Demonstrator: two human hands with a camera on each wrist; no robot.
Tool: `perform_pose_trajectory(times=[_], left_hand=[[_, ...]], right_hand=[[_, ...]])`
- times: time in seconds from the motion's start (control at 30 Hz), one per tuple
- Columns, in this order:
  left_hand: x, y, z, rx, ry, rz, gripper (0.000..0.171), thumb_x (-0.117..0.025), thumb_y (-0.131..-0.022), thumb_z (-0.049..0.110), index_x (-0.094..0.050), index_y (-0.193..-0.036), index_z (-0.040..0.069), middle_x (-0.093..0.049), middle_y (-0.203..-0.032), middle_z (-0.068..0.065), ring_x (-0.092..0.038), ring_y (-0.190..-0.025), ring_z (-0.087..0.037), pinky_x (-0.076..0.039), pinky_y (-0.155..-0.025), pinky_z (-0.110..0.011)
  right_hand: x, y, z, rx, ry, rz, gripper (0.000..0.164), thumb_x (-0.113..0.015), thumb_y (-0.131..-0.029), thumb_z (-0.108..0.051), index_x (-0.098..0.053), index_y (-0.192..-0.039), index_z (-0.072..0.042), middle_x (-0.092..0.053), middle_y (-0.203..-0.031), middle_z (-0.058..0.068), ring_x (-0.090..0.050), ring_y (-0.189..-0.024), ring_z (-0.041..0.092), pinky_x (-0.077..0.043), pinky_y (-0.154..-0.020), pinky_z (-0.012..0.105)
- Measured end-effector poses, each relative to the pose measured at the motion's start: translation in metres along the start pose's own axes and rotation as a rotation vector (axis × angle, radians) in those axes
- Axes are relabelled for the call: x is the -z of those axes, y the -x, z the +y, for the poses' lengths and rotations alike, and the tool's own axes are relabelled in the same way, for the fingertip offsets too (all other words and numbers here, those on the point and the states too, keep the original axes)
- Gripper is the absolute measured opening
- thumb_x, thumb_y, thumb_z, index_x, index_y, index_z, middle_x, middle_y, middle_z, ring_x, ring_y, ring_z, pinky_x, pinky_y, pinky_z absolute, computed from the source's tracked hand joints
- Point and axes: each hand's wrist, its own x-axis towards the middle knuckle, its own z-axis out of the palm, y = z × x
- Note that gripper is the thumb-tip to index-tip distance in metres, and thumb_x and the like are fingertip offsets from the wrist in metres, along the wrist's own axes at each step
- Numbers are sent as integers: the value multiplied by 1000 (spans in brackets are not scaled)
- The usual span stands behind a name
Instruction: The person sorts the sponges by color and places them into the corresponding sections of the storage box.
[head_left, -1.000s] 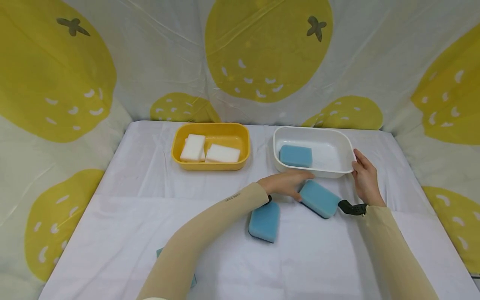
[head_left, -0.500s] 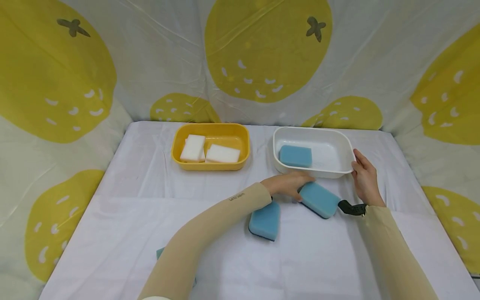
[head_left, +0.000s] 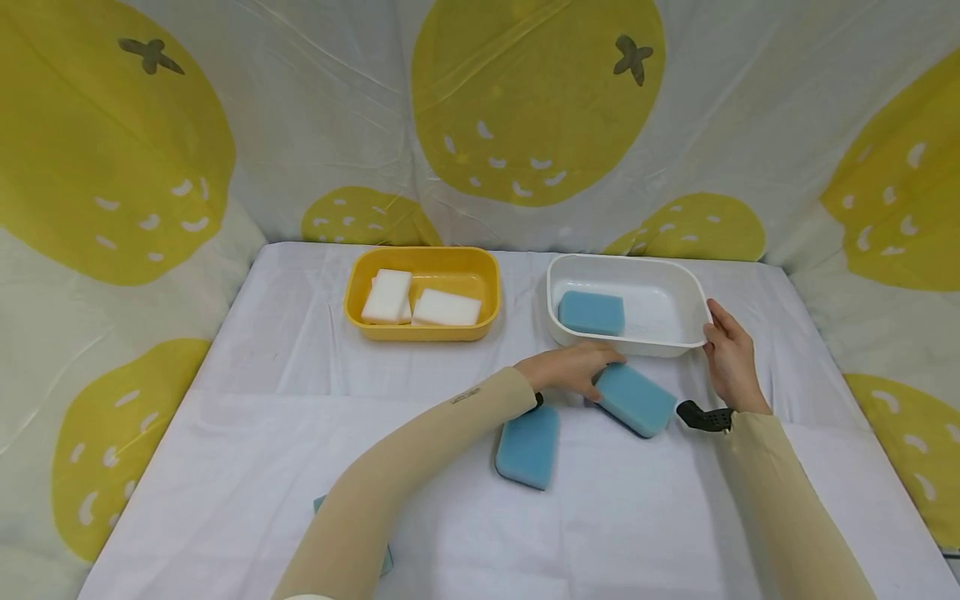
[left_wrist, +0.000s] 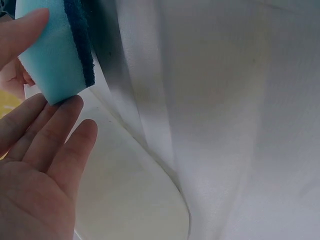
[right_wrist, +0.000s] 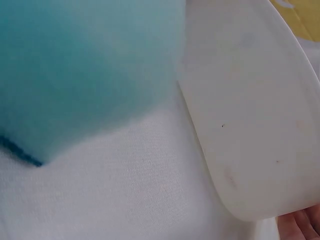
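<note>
My left hand [head_left: 568, 368] pinches a blue sponge [head_left: 636, 400] by its left end, thumb on one side and fingers on the other. A dark scouring layer shows along the edge of this sponge [left_wrist: 60, 55] in the left wrist view. The sponge is just in front of the white basin [head_left: 637, 346], which has another blue sponge [head_left: 591, 312] lying in its left part. With thumb and fingers my right hand [head_left: 731, 354] grips the basin's right end. In the right wrist view only some fingertips [right_wrist: 298, 226] show, at the basin's lower edge.
A yellow basin [head_left: 427, 332] with several white sponges [head_left: 447, 307] stands at the back left. One more blue sponge [head_left: 527, 447] lies on the white cloth below my left wrist. Corners of a teal item [head_left: 386, 560] show from under the left sleeve [head_left: 405, 475], which hides the rest.
The left hand and its sponge have shifted very slightly to the left since half a second ago. My right hand stays on the white basin.
</note>
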Motion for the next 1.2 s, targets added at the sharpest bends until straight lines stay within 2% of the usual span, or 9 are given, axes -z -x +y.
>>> perform_pose_trajectory(times=[0.3, 0.6, 0.8, 1.0, 1.2], left_hand=[[5, 8, 4, 18, 9, 6, 69, -72, -87, 23, -40, -145, 4, -42, -145, -5, -37, -132, -10, -25, -103, -10], [14, 18, 5, 38, 72, 8, 69, -72, -87, 23, -39, -146, 7, -38, -148, -3, -34, -134, -9, -24, -104, -11], [19, 22, 7, 30, 74, 27, 69, -73, -87, 23, -40, -145, 8, -40, -147, -3, -34, -134, -10, -24, -105, -12], [29, 28, 10, 18, 88, 47, 70, -73, -86, 24, -39, -146, 9, -39, -147, -4, -33, -135, -12, -23, -106, -13], [44, 34, 13, -6, 102, 87, 69, -72, -87, 23, -39, -145, 7, -42, -145, -6, -38, -131, -13, -26, -103, -12]], right_hand=[[0, 0, -1, -5, -17, -5, 54, -31, -104, -8, -6, -153, -5, -4, -160, 3, -10, -143, 14, -12, -112, 28], [-1, 1, -2, -16, -27, -2, 55, -30, -104, -8, -6, -153, -6, -4, -160, 2, -9, -143, 13, -12, -111, 27], [0, 1, 0, -6, -32, -1, 55, -31, -104, -9, -8, -153, -6, -5, -160, 2, -10, -143, 13, -12, -111, 27], [1, 1, 1, -4, -25, -3, 55, -31, -105, -9, -7, -153, -5, -5, -160, 2, -10, -143, 13, -12, -112, 27], [1, 0, 1, -4, -25, -7, 55, -31, -105, -10, -7, -153, -6, -4, -160, 1, -9, -143, 14, -11, -111, 28]])
